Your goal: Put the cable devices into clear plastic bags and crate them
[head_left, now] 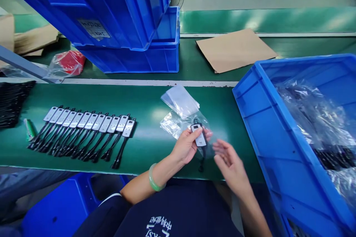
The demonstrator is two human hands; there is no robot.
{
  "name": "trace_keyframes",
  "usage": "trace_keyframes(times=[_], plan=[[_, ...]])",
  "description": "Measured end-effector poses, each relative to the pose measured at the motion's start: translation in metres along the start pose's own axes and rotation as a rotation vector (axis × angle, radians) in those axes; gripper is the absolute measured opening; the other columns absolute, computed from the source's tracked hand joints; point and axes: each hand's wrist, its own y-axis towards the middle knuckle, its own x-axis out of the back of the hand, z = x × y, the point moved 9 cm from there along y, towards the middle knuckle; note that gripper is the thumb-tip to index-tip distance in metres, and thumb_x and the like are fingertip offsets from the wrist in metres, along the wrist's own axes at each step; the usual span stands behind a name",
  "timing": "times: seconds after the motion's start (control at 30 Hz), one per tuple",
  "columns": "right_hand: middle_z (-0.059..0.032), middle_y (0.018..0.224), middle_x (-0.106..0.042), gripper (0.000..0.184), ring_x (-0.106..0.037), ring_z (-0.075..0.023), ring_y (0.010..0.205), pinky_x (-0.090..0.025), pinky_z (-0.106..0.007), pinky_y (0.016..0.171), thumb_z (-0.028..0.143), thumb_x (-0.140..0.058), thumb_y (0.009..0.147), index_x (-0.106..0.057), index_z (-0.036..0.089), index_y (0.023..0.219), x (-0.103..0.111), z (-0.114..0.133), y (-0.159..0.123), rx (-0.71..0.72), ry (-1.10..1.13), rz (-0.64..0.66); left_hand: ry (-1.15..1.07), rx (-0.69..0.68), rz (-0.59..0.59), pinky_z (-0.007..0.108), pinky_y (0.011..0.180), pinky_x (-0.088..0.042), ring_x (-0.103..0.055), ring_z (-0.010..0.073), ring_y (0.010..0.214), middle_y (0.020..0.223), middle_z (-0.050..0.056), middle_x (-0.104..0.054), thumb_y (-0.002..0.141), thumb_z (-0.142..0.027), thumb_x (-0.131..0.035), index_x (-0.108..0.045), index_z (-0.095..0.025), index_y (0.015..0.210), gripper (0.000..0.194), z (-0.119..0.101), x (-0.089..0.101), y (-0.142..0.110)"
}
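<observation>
Between the thumb and fingers of my left hand is a small grey-and-black electronic module with a short black cable hanging down from it. My right hand is just to its right, fingers apart and slightly blurred, with nothing visible in them. Beyond my left hand lie a stack of clear plastic bags and a crumpled clear bag, partly under the module. Off to the left, several matching modules lie in a slanted row with their black cables toward me.
A large blue bin at the right holds bagged black-cabled items. Stacked blue crates stand at the back left. Flat cardboard lies on the far belt. A green tube-like object and dark bundled items sit far left.
</observation>
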Motion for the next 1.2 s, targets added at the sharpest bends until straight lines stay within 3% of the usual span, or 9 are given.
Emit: trace_keyframes(times=[0.13, 0.3, 0.43, 0.6, 0.8, 0.87, 0.93, 1.03, 1.2], plan=[[-0.0055, 0.106, -0.062, 0.035, -0.060, -0.0146, 0.096, -0.049, -0.027, 0.088, 0.044, -0.052, 0.091, -0.057, 0.021, 0.117, -0.033, -0.030, -0.019, -0.071, -0.079, 0.205, -0.153, -0.053, -0.060, 0.026, 0.085, -0.056, -0.067, 0.0177, 0.096, 0.100, 0.009, -0.069, 0.080, -0.028, -0.072, -0.065, -0.011, 0.097, 0.026, -0.018, 0.006, 0.000], [-0.0040, 0.123, -0.053, 0.028, -0.052, -0.0149, 0.111, -0.044, -0.026, 0.096, 0.037, -0.052, 0.093, -0.055, 0.025, 0.118, -0.045, -0.005, -0.016, 0.134, -0.179, 0.224, -0.213, -0.056, -0.026, 0.025, 0.085, -0.056, -0.067, 0.0172, 0.097, 0.104, 0.009, -0.069, 0.082, -0.024, -0.070, -0.066, -0.011, 0.098, 0.021, -0.022, -0.003, -0.007], [-0.0031, 0.108, -0.060, 0.023, -0.056, -0.0135, 0.103, -0.043, -0.025, 0.094, 0.037, -0.049, 0.095, -0.057, 0.022, 0.111, -0.056, -0.005, -0.013, 0.090, -0.099, 0.308, -0.225, -0.063, -0.051, 0.025, 0.083, -0.056, -0.068, 0.0171, 0.094, 0.101, 0.009, -0.069, 0.080, -0.025, -0.071, -0.066, -0.010, 0.097, 0.023, -0.025, 0.000, -0.013], [-0.0002, 0.080, -0.058, 0.026, -0.055, -0.0099, 0.075, -0.045, -0.019, 0.072, 0.043, -0.051, 0.093, -0.060, 0.018, 0.092, -0.050, 0.001, -0.010, -0.015, -0.020, 0.315, -0.145, -0.002, 0.008, 0.028, 0.080, -0.055, -0.069, 0.0178, 0.084, 0.093, 0.010, -0.070, 0.072, -0.027, -0.078, -0.066, -0.008, 0.092, 0.029, -0.020, 0.000, -0.020], [0.0000, 0.076, -0.056, 0.031, -0.053, -0.0093, 0.067, -0.045, -0.019, 0.063, 0.046, -0.049, 0.093, -0.057, 0.018, 0.084, -0.035, 0.025, -0.006, -0.051, -0.097, 0.380, -0.045, 0.078, 0.101, 0.024, 0.069, -0.050, -0.065, 0.0145, 0.072, 0.085, 0.012, -0.070, 0.067, -0.029, -0.081, -0.066, -0.006, 0.082, 0.032, -0.002, -0.008, -0.029], [-0.0016, 0.091, -0.060, 0.027, -0.058, -0.0116, 0.081, -0.047, -0.021, 0.074, 0.045, -0.050, 0.093, -0.058, 0.020, 0.099, -0.022, 0.036, -0.003, 0.035, -0.231, 0.301, -0.022, 0.069, 0.076, 0.023, 0.072, -0.049, -0.064, 0.0138, 0.074, 0.085, 0.011, -0.069, 0.068, -0.030, -0.080, -0.067, -0.006, 0.082, 0.031, 0.002, -0.005, -0.029], [-0.0029, 0.108, -0.059, 0.032, -0.058, -0.0141, 0.096, -0.046, -0.024, 0.084, 0.045, -0.054, 0.091, -0.054, 0.023, 0.115, -0.003, 0.054, 0.000, 0.164, -0.390, 0.103, -0.011, 0.041, 0.021, 0.024, 0.078, -0.049, -0.065, 0.0147, 0.082, 0.085, 0.009, -0.069, 0.068, -0.029, -0.079, -0.067, -0.008, 0.085, 0.029, 0.004, 0.001, -0.029], [-0.0056, 0.115, -0.058, 0.044, -0.056, -0.0183, 0.101, -0.045, -0.029, 0.088, 0.049, -0.060, 0.085, -0.053, 0.022, 0.119, 0.006, 0.083, -0.002, 0.368, -0.623, -0.121, 0.030, 0.037, -0.016, 0.026, 0.081, -0.049, -0.064, 0.0167, 0.088, 0.089, 0.008, -0.069, 0.068, -0.029, -0.079, -0.066, -0.011, 0.088, 0.030, 0.011, 0.005, -0.030], [-0.0036, 0.092, -0.063, 0.019, -0.059, -0.0154, 0.085, -0.042, -0.026, 0.075, 0.033, -0.045, 0.096, -0.058, 0.020, 0.092, -0.021, 0.094, 0.002, 0.477, -0.813, -0.038, 0.017, 0.136, 0.040, 0.024, 0.073, -0.053, -0.063, 0.0150, 0.085, 0.096, 0.008, -0.067, 0.070, -0.029, -0.079, -0.067, -0.013, 0.096, 0.034, 0.026, 0.001, -0.037]])
